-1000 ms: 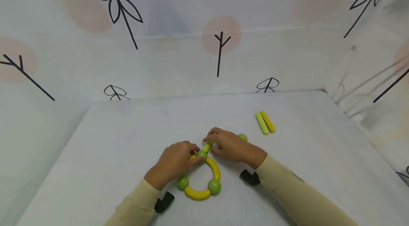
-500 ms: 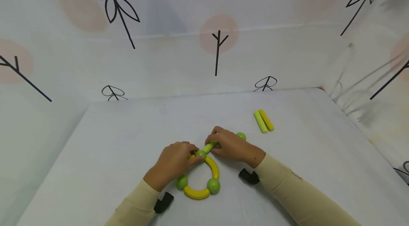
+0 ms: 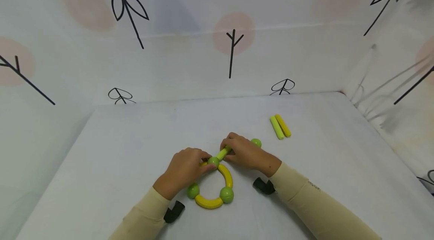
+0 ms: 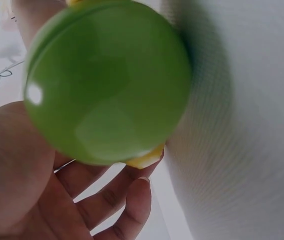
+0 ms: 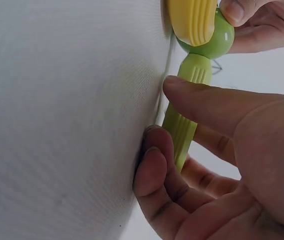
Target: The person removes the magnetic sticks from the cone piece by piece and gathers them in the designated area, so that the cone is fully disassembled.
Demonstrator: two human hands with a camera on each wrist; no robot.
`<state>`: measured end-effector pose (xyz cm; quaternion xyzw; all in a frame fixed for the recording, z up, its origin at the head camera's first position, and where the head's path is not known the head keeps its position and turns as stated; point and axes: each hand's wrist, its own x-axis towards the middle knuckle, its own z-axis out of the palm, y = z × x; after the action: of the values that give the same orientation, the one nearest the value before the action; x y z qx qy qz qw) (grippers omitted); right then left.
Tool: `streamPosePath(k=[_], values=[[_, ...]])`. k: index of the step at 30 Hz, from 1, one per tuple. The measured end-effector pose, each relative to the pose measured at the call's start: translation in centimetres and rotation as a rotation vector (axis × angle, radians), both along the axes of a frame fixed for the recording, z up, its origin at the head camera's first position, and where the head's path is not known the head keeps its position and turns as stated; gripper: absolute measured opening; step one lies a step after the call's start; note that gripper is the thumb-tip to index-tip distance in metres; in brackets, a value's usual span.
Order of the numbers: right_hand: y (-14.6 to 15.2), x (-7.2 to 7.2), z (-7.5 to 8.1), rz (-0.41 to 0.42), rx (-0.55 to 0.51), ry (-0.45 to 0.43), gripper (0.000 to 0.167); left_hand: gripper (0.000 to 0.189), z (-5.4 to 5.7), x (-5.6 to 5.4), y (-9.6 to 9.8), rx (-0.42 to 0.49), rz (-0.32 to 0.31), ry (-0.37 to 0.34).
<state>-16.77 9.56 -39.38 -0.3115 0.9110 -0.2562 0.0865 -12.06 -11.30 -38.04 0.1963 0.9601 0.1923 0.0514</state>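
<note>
My left hand pinches a green ball at the far side of a ring made of yellow curved sticks and green balls. A light green straight stick meets that ball and slants away to the right. My right hand grips this stick between thumb and fingers, low over the table, as the right wrist view shows. Another green ball fills much of the left wrist view and hides part of the left hand's work. The ring's far-left part lies hidden behind the left hand.
A loose green ball shows just beyond the right hand, partly covered by it. Farther back to the right, a light green stick and a yellow stick lie side by side on the white tabletop.
The right hand has moved slightly to the right, and the light green stick now slants more to the right. The left hand keeps its pinch on the ball.
</note>
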Motion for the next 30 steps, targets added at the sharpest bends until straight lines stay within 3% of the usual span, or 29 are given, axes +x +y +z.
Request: streamPosePath(k=[7,12,16,21,26,30], values=[[0.1,-0.7,0.2,-0.052,-0.088,-0.030,0.015,0.033,0.1,-0.1,-0.2,-0.015,0.020,-0.015],[1.3,-0.5,2.1,-0.065,-0.192,-0.067,0.019,0.032,0.0,-0.1,-0.1,-0.011,0.017,-0.009],[4.4,-0.9,4.7,-0.128,-0.232,-0.023,0.024,0.033,0.1,-0.1,0.1,-0.005,0.017,-0.010],[10.3,-2.6,6.7,-0.310,-0.195,0.011,0.033,0.035,0.2,0.1,0.3,-0.013,0.032,-0.016],[15.2,-4.8,6.3,-0.470,-0.111,-0.073,0.052,0.035,0.1,0.1,0.2,-0.012,0.031,-0.021],[17.4,-6.0,4.6,-0.514,-0.053,-0.169,0.053,0.035,0.1,0.1,0.1,-0.009,0.030,-0.029]])
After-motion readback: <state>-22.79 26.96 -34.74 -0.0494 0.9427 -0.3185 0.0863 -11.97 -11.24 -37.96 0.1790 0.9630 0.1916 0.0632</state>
